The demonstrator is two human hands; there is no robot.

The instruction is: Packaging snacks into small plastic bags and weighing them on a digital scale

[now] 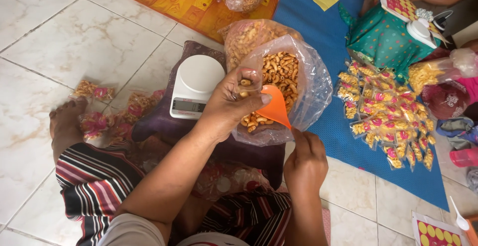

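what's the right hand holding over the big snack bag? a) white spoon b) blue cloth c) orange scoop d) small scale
c: the right hand grips the handle of an orange scoop angled into the open clear bag of snacks, while the left hand holds a small pouch at its mouth.

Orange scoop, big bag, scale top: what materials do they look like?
Scoop: likely smooth plastic; uniform orange, thin curved wall, held by the right hand.
Bag: thin clear plastic film; crinkled, glossy, snacks show through; the left hand grips its rim.
Scale: white, matte-looking top, probably plastic; cannot be sure.
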